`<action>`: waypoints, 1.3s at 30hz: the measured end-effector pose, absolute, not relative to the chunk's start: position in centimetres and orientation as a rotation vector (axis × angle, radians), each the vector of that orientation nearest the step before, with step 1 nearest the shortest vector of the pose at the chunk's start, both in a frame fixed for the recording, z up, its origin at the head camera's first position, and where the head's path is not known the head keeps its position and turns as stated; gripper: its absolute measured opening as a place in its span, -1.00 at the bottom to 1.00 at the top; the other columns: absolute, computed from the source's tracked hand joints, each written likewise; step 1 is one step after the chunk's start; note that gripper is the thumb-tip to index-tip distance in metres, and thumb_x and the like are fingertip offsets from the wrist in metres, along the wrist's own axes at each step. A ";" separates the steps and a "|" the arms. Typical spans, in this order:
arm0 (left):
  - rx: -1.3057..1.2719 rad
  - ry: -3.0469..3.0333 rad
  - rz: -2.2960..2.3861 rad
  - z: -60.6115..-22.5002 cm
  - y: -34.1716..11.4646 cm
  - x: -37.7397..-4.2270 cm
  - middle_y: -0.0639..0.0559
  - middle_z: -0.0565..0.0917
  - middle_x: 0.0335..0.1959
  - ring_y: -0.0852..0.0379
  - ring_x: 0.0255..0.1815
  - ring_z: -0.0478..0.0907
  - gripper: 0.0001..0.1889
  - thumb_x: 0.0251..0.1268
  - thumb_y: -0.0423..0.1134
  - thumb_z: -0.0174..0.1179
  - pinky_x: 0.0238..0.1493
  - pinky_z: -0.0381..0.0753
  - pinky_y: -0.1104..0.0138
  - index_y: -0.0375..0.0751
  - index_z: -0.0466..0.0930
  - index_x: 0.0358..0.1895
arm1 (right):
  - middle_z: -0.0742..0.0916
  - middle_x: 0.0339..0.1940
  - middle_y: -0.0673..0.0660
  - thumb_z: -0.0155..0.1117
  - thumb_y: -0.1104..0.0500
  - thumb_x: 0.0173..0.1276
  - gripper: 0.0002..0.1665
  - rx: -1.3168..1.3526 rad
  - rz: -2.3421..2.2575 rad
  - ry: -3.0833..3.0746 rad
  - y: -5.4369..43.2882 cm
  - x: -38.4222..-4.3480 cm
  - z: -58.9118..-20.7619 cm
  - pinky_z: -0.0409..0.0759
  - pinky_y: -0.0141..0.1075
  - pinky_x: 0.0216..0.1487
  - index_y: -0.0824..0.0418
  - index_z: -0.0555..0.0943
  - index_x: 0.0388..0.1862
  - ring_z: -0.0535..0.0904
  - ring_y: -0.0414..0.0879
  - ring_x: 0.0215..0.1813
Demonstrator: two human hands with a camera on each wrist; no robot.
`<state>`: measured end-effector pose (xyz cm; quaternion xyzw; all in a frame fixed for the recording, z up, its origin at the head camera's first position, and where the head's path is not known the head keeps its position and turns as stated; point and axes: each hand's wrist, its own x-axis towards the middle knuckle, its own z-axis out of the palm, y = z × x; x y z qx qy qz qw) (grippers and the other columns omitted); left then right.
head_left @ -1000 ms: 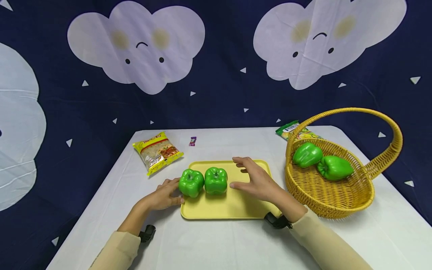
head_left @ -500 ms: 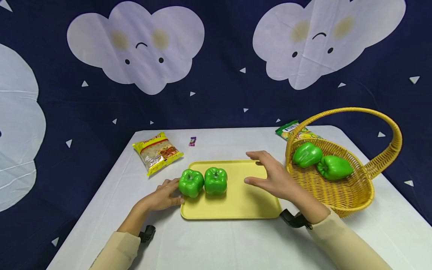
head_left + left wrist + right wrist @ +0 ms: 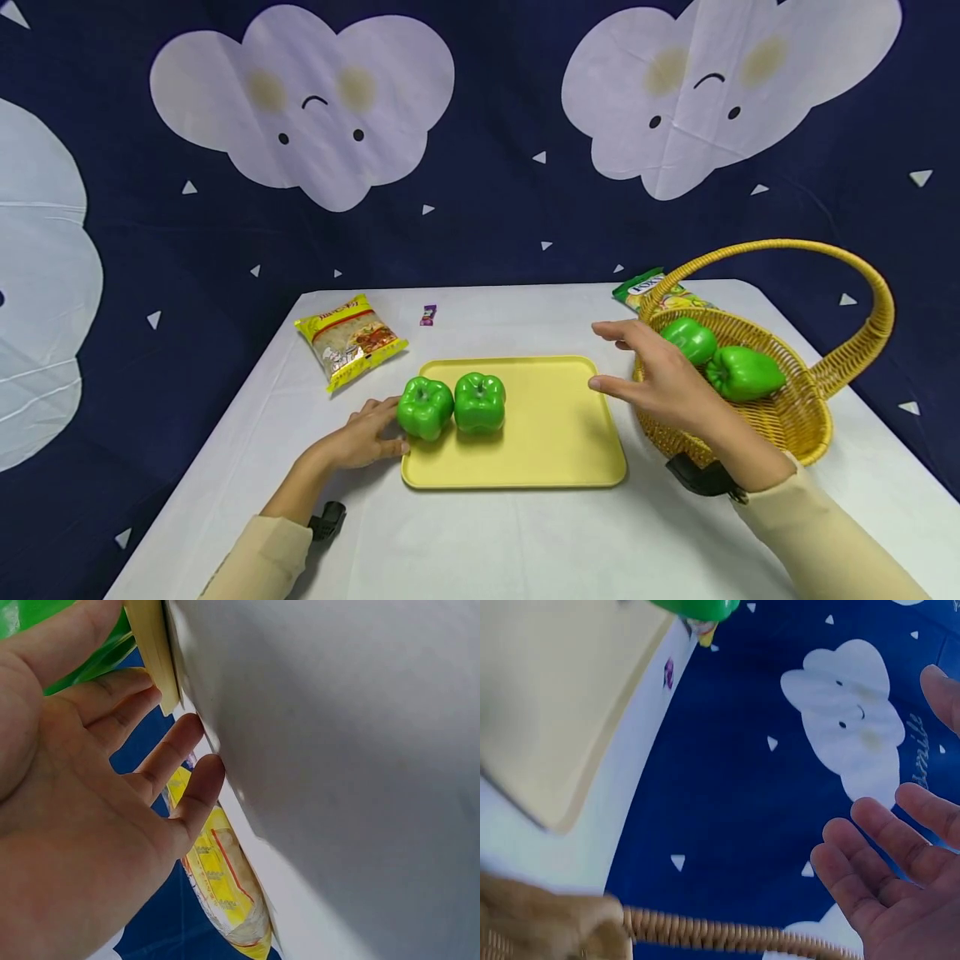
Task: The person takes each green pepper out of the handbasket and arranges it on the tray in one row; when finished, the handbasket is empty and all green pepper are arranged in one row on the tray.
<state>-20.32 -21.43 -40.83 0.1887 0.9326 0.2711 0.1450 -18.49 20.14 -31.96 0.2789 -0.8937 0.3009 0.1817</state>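
Note:
Two green bell peppers stand side by side on the left half of a yellow tray (image 3: 555,425): a left pepper (image 3: 424,407) and a right pepper (image 3: 480,402). My left hand (image 3: 358,437) is at the tray's left edge, beside the left pepper, fingers relaxed; in the left wrist view its palm holds nothing. My right hand (image 3: 666,377) hovers at the left side of a yellow wicker basket (image 3: 819,433), thumb and fingers spread with nothing between them. Inside the basket lie two more green bell peppers, a rear pepper (image 3: 690,339), partly hidden by my hand, and a front pepper (image 3: 745,372).
A yellow noodle packet (image 3: 351,342) lies at the back left, and a small purple wrapped sweet (image 3: 428,315) near the back edge. Behind the basket is a green snack bag (image 3: 639,287). The tall basket handle (image 3: 780,244) arches over it. A dark cloud-printed cloth hangs behind.
My right hand has moved right, from over the tray to the basket's left side, staying spread. The left hand, peppers and tray have not moved.

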 end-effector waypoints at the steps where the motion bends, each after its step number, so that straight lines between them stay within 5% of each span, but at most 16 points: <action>1: 0.537 2.685 0.787 -40.8 -21.4 -20.3 -0.23 0.18 0.45 -0.20 0.37 0.14 -0.23 0.20 -0.11 0.25 0.29 0.11 -0.22 -0.25 0.14 0.44 | 0.60 0.16 0.16 0.46 0.12 0.09 -0.27 0.784 0.837 -2.521 20.4 -18.5 -31.8 0.52 0.00 0.04 0.20 0.42 0.24 0.54 0.07 0.07; 13: 0.586 2.702 0.770 -40.8 -21.5 -20.3 -0.28 0.19 0.44 -0.23 0.35 0.16 -0.23 0.19 -0.08 0.25 0.29 0.12 -0.23 -0.29 0.16 0.42 | 0.62 0.08 0.12 0.52 0.20 0.00 -0.27 0.741 0.723 -2.467 24.4 -18.6 -31.2 0.34 -0.73 -0.01 0.23 0.47 0.19 0.54 -0.19 -0.02; 21: 0.571 2.701 0.768 -40.7 -21.4 -20.3 -0.30 0.19 0.43 -0.25 0.36 0.15 -0.22 0.18 -0.07 0.27 0.30 0.10 -0.24 -0.30 0.17 0.41 | 0.64 0.09 0.12 0.51 0.17 0.02 -0.29 0.647 0.702 -2.510 27.0 -18.6 -31.1 0.30 -0.73 -0.04 0.16 0.48 0.20 0.48 -0.30 -0.04; 26: 0.572 2.702 0.770 -40.7 -21.4 -20.2 -0.31 0.19 0.43 -0.25 0.36 0.15 -0.22 0.17 -0.08 0.27 0.30 0.09 -0.24 -0.31 0.18 0.41 | 0.64 0.05 0.14 0.52 0.22 -0.01 -0.30 0.628 0.728 -2.493 28.3 -18.8 -31.0 0.24 -0.81 -0.04 0.19 0.49 0.17 0.32 -0.65 -0.04; 30: 0.574 2.704 0.770 -40.8 -21.4 -20.3 -0.30 0.19 0.44 -0.24 0.36 0.15 -0.23 0.18 -0.09 0.26 0.31 0.09 -0.23 -0.30 0.17 0.41 | 0.63 0.08 0.21 0.52 0.24 -0.01 -0.31 0.608 0.770 -2.488 29.4 -19.4 -31.1 0.21 -0.83 -0.02 0.27 0.49 0.14 0.26 -0.72 -0.02; 34: 0.564 2.698 0.773 -40.8 -21.5 -20.3 -0.30 0.17 0.44 -0.24 0.37 0.14 -0.24 0.19 -0.10 0.26 0.31 0.08 -0.23 -0.29 0.16 0.42 | 0.60 0.13 0.27 0.48 0.22 0.05 -0.32 0.557 0.817 -2.536 30.3 -20.2 -31.4 0.19 -0.83 -0.02 0.31 0.46 0.16 0.31 -0.65 -0.01; 39: 0.564 2.695 0.776 -40.9 -21.6 -20.3 -0.28 0.17 0.45 -0.23 0.38 0.13 -0.24 0.19 -0.11 0.26 0.33 0.06 -0.23 -0.28 0.17 0.42 | 0.54 0.20 0.31 0.42 0.09 0.15 -0.29 0.454 0.843 -2.651 31.2 -21.1 -31.6 0.14 -0.85 -0.07 0.31 0.40 0.23 0.48 -0.01 0.11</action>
